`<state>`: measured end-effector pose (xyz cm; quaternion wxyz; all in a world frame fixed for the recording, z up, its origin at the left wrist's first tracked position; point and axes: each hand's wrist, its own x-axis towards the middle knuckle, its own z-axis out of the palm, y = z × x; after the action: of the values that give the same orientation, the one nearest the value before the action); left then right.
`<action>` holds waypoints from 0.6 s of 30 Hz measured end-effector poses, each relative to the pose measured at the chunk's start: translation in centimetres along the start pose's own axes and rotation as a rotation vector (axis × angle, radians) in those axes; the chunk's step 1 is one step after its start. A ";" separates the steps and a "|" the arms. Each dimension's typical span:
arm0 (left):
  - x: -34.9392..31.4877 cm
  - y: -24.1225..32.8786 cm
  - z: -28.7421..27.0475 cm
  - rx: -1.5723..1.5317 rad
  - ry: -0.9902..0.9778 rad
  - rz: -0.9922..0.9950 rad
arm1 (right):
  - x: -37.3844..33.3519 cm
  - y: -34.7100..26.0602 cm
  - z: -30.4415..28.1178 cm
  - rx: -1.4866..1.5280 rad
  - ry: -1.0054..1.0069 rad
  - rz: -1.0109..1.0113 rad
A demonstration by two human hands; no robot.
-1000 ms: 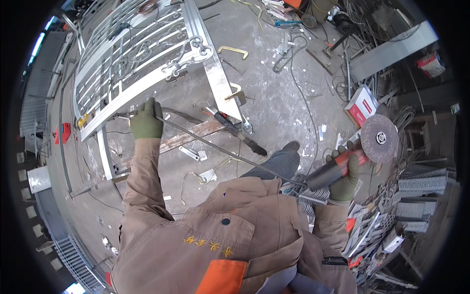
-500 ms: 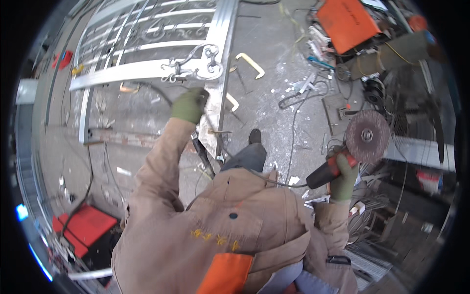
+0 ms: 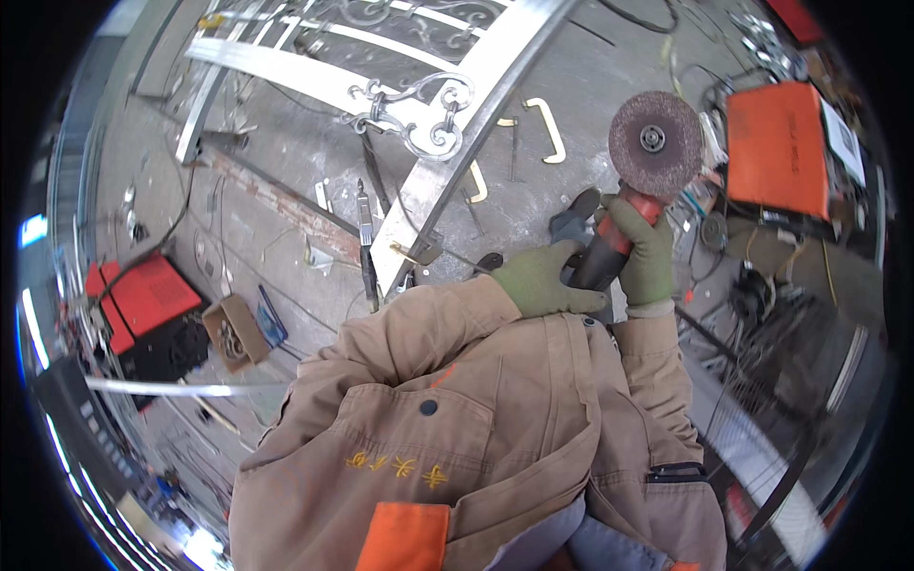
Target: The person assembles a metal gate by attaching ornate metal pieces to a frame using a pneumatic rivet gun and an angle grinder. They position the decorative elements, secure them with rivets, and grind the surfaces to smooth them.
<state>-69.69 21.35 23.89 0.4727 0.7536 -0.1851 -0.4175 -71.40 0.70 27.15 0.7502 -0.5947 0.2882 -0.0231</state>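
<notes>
A red and black angle grinder (image 3: 619,233) with a large worn brown disc (image 3: 655,143) is held up in front of my body, its disc end pointing away from me. My right hand (image 3: 647,249), in a green glove, is wrapped around the red part just behind the disc. Around the grinder's black rear end closes my left hand (image 3: 541,283), also gloved in green. Beyond my left hand, a silver metal gate frame (image 3: 433,176) with a scrollwork ornament (image 3: 447,114) lies at its corner. A black-handled tool (image 3: 366,238) rests beside that corner.
Yellow C-shaped handles (image 3: 547,128) lie on the concrete floor right of the frame. An orange case (image 3: 776,143) stands at far right, amid cables and scrap. At left are a red machine (image 3: 152,303) and a cardboard box (image 3: 233,333). A cable runs past the frame corner.
My left hand has left the frame and come right onto the grinder's rear end. The grinder, in my right hand, has moved left and away. My view has shifted and turned.
</notes>
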 end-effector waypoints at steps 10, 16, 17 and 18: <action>20.5 6.3 1.3 -0.335 0.489 -0.286 | 26.8 -3.2 -1.5 0.057 -0.334 0.310; 24.9 9.3 1.6 -0.462 0.595 -0.401 | 33.4 -5.2 -0.8 -0.143 -0.556 0.484; 24.7 9.7 1.5 -0.533 0.612 -0.368 | 34.0 -5.4 -0.4 -0.170 -0.583 0.509; 24.5 9.9 1.3 -0.484 0.613 -0.354 | 34.5 -5.5 0.3 -0.166 -0.600 0.475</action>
<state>-55.31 -0.68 21.13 0.5901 0.7304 0.1996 -0.2802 -40.84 -13.65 18.17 0.7348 -0.5505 0.1865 0.3497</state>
